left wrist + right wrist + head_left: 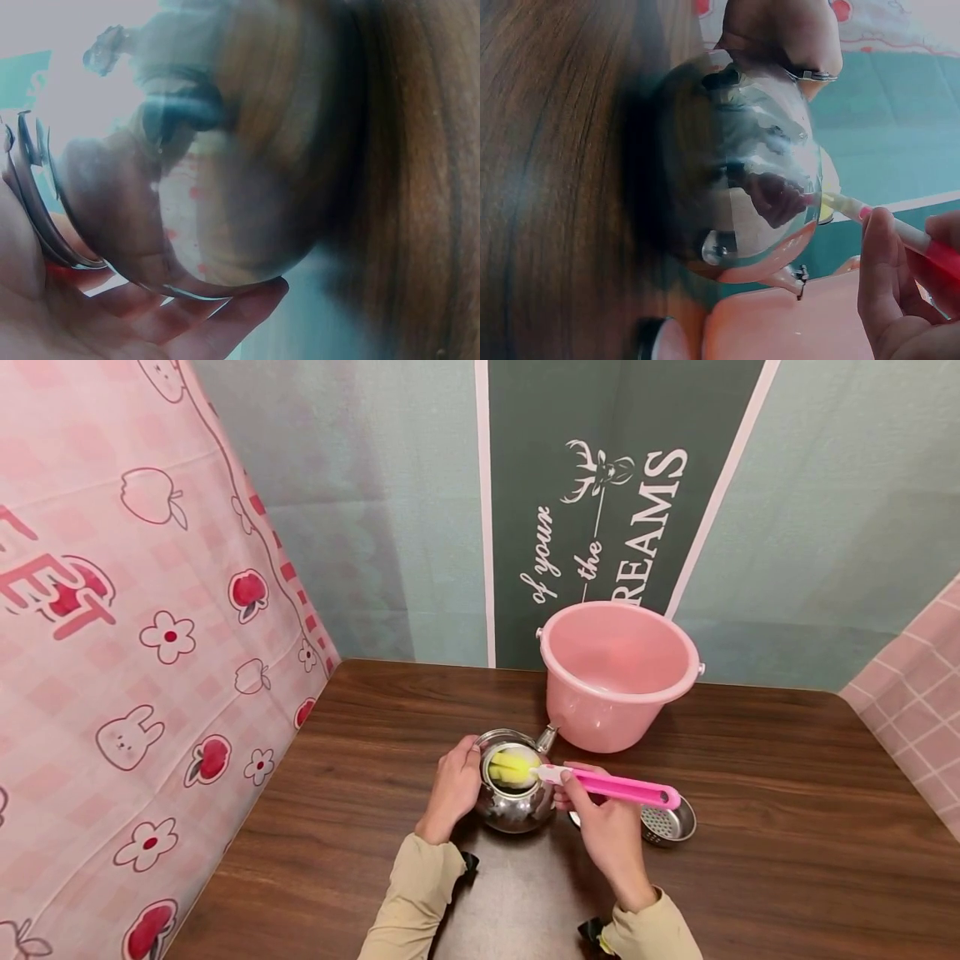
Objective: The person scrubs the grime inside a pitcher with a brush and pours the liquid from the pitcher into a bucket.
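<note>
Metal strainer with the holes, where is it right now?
In the head view, the strainer sits on the wooden table, right of centre, just right of the right hand and near the end of the pink brush handle.

From my head, one camera looks forward and down on the table (787, 785); my wrist cameras, turned sideways, both face the pot (514, 814) up close.

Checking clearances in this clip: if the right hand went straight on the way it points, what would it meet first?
Probably the kettle, around its spout; the right hand angles that way from close by. Depth is unclear, so it might pass the spout and meet the bucket beyond instead.
</note>
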Motion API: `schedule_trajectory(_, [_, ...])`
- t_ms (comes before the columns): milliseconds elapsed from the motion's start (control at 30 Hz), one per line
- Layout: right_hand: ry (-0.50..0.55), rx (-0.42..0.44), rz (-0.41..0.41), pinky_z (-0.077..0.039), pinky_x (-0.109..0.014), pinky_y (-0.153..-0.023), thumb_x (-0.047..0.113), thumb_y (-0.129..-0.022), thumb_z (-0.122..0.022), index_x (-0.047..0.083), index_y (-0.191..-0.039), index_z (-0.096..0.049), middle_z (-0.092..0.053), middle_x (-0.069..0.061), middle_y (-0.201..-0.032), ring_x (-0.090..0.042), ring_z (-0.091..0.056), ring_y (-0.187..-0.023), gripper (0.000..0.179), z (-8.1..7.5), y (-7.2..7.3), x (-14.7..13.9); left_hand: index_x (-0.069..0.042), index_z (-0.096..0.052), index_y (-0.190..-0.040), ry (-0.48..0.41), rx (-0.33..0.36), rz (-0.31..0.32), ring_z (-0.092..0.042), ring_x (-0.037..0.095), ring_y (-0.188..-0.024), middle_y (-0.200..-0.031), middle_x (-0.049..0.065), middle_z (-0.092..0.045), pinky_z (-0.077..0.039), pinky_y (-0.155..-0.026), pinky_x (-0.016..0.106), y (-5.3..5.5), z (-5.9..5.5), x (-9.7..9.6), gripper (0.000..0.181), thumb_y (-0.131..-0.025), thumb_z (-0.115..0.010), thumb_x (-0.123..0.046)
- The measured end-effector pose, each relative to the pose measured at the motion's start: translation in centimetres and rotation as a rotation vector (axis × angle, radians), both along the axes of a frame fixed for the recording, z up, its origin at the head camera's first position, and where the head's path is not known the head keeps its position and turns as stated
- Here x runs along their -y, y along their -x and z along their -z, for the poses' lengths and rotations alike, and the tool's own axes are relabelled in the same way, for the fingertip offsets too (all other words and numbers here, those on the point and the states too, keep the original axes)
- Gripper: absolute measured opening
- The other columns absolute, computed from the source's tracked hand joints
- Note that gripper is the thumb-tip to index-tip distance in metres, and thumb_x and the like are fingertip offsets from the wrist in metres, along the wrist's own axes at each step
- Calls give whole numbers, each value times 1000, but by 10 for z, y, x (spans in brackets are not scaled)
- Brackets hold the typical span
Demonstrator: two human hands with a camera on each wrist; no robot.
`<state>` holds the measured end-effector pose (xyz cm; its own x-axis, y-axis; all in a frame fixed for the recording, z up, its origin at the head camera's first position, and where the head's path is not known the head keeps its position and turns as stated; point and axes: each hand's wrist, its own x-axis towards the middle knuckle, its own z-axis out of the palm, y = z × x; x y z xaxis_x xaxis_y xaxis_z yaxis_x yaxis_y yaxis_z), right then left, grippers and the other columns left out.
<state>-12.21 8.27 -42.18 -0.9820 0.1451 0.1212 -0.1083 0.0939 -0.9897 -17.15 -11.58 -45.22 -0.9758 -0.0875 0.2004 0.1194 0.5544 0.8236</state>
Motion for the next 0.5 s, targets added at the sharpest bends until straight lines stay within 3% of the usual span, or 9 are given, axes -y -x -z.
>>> schedule_trajectory(233, [128, 63, 11, -58, -31, -65, 13, -95, -59, -7, -109, -64, -71, -7, -78, -11, -69, -66, 25, 8, 9, -3, -12, -66, -110, 0, 16, -5, -64, 29, -108, -110, 9, -70, -48, -92, 47, 0, 1, 0, 29, -100, -40, -17])
schedule_trajectory(500, [120, 143, 38, -58, -28, -65, 26, -98, -55, -6, -109, -64, -69, 2, -71, -8, -67, -65, 36, 8, 17, -5, -11, -66, -110, -4, 7, -3, -64, 30, -108, -110, 10, -70, -48, -92, 48, 0, 0, -1, 29, -100, -39, -17])
